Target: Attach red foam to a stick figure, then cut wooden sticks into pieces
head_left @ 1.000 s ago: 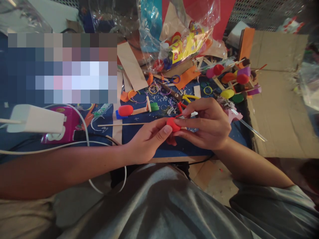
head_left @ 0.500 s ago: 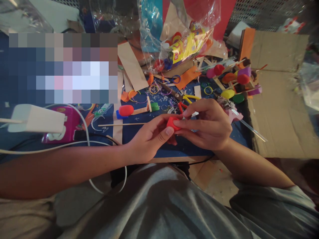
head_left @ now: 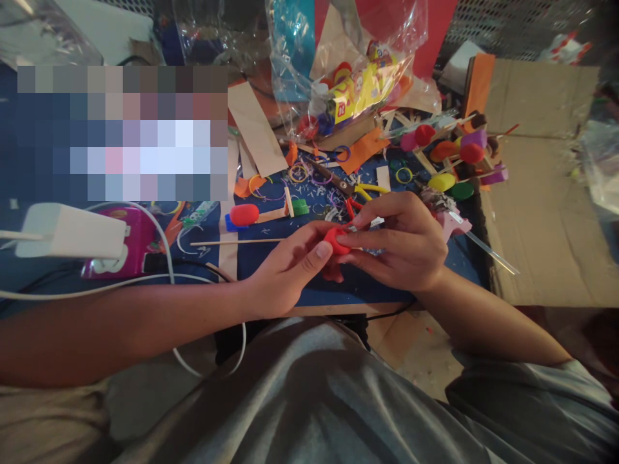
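Between both hands, above the near edge of the blue table, is a small red lump [head_left: 335,242] that looks like modelling clay. My left hand [head_left: 285,267] grips it from the left, thumb on its near side. From the right, the fingertips of my right hand [head_left: 409,248] press on the same lump. Below it hangs a darker red piece [head_left: 333,272], partly hidden by the fingers. Just beyond my right hand lie yellow-and-red-handled pliers [head_left: 362,192]. A thin wooden stick [head_left: 236,242] lies left of my left hand.
A red block [head_left: 244,214] sits at centre left. A glue gun [head_left: 452,222] and coloured clay pieces on sticks [head_left: 471,151] are to the right, beside cardboard [head_left: 546,193]. A white charger [head_left: 72,231] with cables stands left. Clear plastic bags [head_left: 294,64] are at the back.
My fingers have shifted slightly on the red lump, and it now looks rounder and turned a little. More of the darker red piece shows below. The things on the table stay put.
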Demonstrator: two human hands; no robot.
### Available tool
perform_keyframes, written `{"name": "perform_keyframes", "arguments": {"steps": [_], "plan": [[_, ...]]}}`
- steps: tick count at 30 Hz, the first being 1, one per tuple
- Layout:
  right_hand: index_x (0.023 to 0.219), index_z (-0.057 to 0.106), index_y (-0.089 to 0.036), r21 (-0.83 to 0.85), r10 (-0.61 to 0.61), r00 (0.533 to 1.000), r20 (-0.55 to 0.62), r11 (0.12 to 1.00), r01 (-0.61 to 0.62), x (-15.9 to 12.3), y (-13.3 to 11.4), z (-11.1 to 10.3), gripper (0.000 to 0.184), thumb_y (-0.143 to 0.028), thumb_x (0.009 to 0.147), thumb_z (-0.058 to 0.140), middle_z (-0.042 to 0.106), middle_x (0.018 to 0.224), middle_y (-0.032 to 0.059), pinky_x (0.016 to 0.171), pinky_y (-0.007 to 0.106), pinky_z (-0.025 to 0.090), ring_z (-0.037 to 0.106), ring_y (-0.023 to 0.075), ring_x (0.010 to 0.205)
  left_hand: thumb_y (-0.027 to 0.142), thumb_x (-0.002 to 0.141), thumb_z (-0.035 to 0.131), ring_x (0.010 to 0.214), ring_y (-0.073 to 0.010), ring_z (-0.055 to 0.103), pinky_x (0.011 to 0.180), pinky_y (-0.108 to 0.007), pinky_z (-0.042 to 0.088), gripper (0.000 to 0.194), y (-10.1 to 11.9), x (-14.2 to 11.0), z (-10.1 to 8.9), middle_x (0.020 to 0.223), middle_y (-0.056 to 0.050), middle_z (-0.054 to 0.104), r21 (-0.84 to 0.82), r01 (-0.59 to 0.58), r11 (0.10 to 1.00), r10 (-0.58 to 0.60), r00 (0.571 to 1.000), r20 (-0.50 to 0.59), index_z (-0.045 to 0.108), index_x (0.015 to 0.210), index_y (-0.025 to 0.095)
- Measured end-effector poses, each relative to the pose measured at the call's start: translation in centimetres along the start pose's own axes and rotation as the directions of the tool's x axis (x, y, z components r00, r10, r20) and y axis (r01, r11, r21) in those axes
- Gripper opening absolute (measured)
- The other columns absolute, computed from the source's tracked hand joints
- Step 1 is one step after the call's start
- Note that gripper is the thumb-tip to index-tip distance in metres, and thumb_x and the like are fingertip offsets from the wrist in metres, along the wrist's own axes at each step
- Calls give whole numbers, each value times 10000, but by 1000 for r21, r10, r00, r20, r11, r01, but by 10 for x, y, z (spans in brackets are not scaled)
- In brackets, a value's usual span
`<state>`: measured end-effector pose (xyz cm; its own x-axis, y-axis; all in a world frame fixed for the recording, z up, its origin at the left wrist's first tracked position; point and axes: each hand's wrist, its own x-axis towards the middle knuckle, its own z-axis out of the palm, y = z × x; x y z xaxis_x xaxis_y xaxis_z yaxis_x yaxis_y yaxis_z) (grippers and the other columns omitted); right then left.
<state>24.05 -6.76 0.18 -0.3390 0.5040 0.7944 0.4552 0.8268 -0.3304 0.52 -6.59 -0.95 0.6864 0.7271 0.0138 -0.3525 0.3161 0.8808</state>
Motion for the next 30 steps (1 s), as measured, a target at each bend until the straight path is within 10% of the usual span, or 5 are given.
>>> {"name": "perform_keyframes", "arguments": {"steps": [30], "plan": [[1199, 866, -306, -11, -27, 1000, 4, 1000, 27, 5, 0, 0, 211, -425, 1027, 893, 772, 1072, 73, 727, 427, 714, 788, 250, 927, 602, 1129, 748, 851, -135, 780, 823, -253, 681, 443, 8, 0, 1, 1076, -56, 776, 83, -21, 996, 23, 999, -24, 756, 1263, 180]]}}
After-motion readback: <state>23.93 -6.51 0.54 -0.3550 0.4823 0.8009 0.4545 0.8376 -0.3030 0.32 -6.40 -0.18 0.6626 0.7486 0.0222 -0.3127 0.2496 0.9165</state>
